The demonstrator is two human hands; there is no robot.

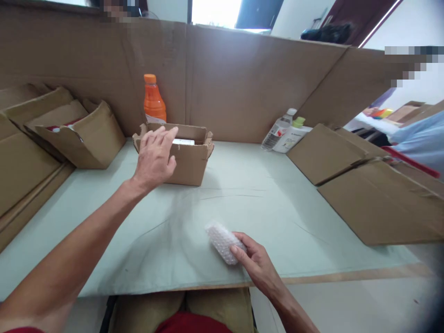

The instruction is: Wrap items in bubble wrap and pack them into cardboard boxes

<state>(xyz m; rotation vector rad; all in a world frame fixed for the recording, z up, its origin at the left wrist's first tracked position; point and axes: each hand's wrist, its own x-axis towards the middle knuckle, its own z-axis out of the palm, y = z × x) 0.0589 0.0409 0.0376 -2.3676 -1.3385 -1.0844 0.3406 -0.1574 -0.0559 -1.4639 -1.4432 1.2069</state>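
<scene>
My left hand is at the near left side of a small open cardboard box, its fingers stretched out over the rim. Inside that box the top of a white item shows; the rest of it is hidden. Near the table's front edge, my right hand grips a bubble-wrapped packet between thumb and fingers. What the bubble wrap encloses cannot be made out.
An orange bottle stands behind the box. Clear and white bottles lean at the back right. Cardboard boxes line the left, more boxes the right. A cardboard wall closes off the back of the pale-covered table.
</scene>
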